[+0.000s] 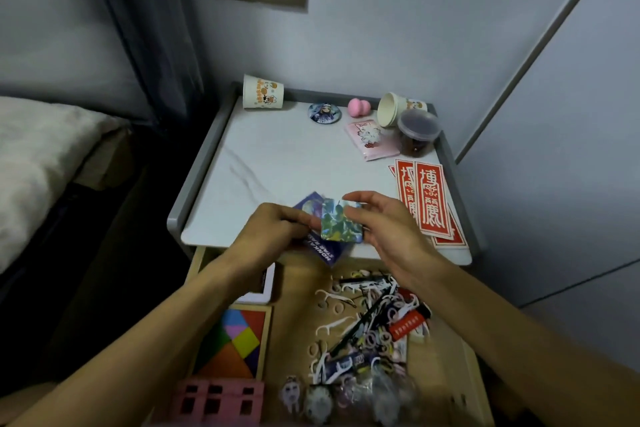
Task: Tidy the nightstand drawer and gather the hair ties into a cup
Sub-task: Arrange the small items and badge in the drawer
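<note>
two hands meet in the middle of the frame, over the front edge of the nightstand top (277, 156). the left hand (273, 230) has its fingers curled and pinches the left edge of a small square card (341, 220). the right hand (388, 222) closes thumb and fingertips on the card's right side. a blue packet (320, 248) sits just under the card; the view is smeared here, so i cannot tell whether the left fingers grip it too.

the hair ties (375, 336) are not in hand. they lie in the open drawer (298, 291), lower right of centre, as small pale and pink loops tangled among white floss picks (332, 324) and dark sticks. a paper cup (393, 109) lies on its side at the upper right of the tabletop, its mouth turned toward the viewer, and a second cup (262, 92) is at the upper left.

the ties look light, soft and stretchy, so they should need no force and nothing should break. the trouble is likely snagging: a loop could drag a floss pick along. hooking a fingertip through a loop, or pinching a few loops where they lie free of the picks, seems the best hold. the cup is light and likely to roll or tip, so it should be stood upright and steadied by its wall.

the card looks thin, stiff and glossy, and is best held by its edges.
</note>
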`<action>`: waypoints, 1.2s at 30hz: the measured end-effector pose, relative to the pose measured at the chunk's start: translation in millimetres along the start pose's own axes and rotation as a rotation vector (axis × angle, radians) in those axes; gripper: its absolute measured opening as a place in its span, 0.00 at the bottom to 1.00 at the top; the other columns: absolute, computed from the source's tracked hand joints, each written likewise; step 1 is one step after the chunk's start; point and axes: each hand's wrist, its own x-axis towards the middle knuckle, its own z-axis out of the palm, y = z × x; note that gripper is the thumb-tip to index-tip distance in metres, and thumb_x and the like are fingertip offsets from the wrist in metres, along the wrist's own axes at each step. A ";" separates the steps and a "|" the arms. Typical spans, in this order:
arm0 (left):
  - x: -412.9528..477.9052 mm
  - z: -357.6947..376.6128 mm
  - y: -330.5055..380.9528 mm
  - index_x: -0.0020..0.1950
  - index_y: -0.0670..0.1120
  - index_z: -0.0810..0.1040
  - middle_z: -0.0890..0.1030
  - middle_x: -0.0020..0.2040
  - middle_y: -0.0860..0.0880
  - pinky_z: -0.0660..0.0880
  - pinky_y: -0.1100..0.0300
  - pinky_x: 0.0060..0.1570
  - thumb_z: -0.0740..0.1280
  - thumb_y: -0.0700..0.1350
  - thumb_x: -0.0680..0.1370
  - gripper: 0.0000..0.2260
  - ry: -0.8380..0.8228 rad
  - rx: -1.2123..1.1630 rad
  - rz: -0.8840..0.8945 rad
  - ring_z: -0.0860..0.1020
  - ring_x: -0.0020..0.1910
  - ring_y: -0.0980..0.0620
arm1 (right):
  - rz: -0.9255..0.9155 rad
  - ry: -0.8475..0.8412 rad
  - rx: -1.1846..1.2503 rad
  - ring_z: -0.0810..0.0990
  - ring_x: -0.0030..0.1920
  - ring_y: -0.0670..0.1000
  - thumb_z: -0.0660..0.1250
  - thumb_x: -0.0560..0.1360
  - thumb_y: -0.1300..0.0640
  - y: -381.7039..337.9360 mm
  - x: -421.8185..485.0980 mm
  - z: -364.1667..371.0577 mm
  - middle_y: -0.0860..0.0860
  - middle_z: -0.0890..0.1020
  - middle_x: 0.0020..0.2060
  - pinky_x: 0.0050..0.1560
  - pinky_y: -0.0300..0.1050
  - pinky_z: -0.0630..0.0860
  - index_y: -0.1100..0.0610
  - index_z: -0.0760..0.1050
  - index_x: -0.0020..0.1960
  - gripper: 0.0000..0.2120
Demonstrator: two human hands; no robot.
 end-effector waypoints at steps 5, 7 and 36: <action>-12.4 3.1 -0.2 0.52 0.38 0.84 0.86 0.47 0.42 0.80 0.53 0.56 0.71 0.45 0.76 0.10 -0.079 -0.152 -0.038 0.84 0.50 0.44 | -0.045 -0.068 -0.065 0.86 0.47 0.50 0.71 0.74 0.66 -7.3 -12.5 0.4 0.54 0.85 0.47 0.43 0.38 0.81 0.61 0.80 0.55 0.10; -14.5 7.1 0.2 0.53 0.39 0.84 0.86 0.47 0.43 0.80 0.54 0.55 0.73 0.46 0.75 0.12 -0.083 -0.146 -0.014 0.85 0.49 0.45 | -0.042 -0.114 -0.074 0.86 0.47 0.50 0.71 0.74 0.65 -12.1 -14.5 6.7 0.53 0.86 0.45 0.45 0.40 0.81 0.61 0.80 0.54 0.09; -45.5 -17.2 -19.6 0.46 0.41 0.87 0.86 0.44 0.42 0.73 0.37 0.60 0.77 0.54 0.68 0.17 -0.379 0.248 -0.083 0.81 0.49 0.34 | -0.235 -0.079 -2.111 0.79 0.56 0.54 0.66 0.76 0.58 121.5 5.4 -103.4 0.54 0.81 0.56 0.51 0.46 0.74 0.57 0.75 0.62 0.15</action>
